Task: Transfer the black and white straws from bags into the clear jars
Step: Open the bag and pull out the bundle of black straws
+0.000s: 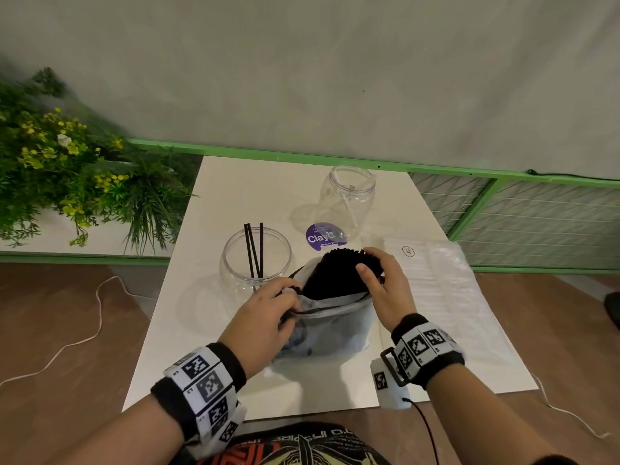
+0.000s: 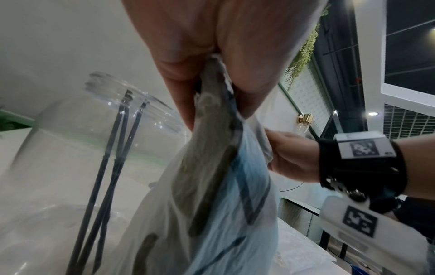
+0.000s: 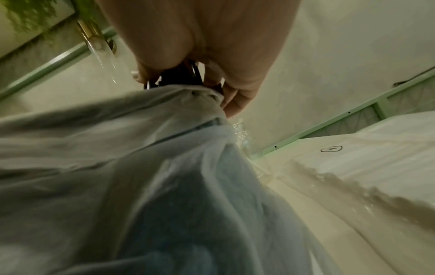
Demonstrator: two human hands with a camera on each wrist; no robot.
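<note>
On the white tabletop (image 1: 235,182) a translucent plastic bag (image 1: 330,327) stands upright near the front edge, its mouth open and a thick bundle of black straws (image 1: 335,273) fanning out of the top. The left hand (image 1: 260,317) pinches the left rim of the bag's mouth; the left wrist view shows the film bunched between thumb and fingers (image 2: 179,61). The right hand (image 1: 385,286) curls over the right side of the bundle, thumb in front and fingers behind the straw tips, gripping the black straws just above the bag's rim, as the right wrist view also shows. Just left of the bag, touching or nearly touching it, stands a round clear jar (image 1: 255,263) holding three black straws (image 1: 254,250) that lean against its rim. Farther back and to the right is a taller clear jar (image 1: 349,196) with one white straw (image 1: 347,203) slanting inside. A purple round sticker (image 1: 320,237) lies on the tabletop in front of that jar. To the right, a flat clear bag of white straws (image 1: 436,280) lies beside the right hand. Green foliage with yellow flowers (image 1: 67,162) sits off to the left.
</note>
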